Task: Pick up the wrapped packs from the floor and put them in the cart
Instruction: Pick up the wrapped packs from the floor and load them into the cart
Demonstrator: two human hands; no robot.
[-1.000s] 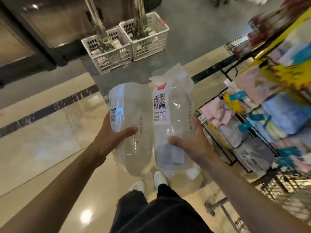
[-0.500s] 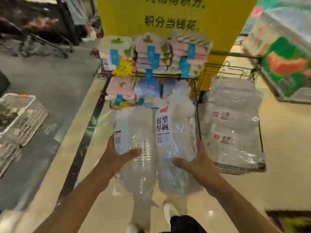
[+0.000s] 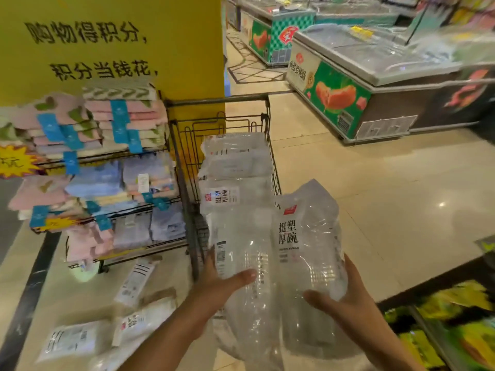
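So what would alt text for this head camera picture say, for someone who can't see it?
Left hand and right hand each hold a clear wrapped pack, left pack and right pack, before a wire cart already stacked with packs. More packs lie on the floor beside a towel rack.

Both held packs run off the bottom edge below the hands. Left of the left hand, floor packs blur, labels unreadable.
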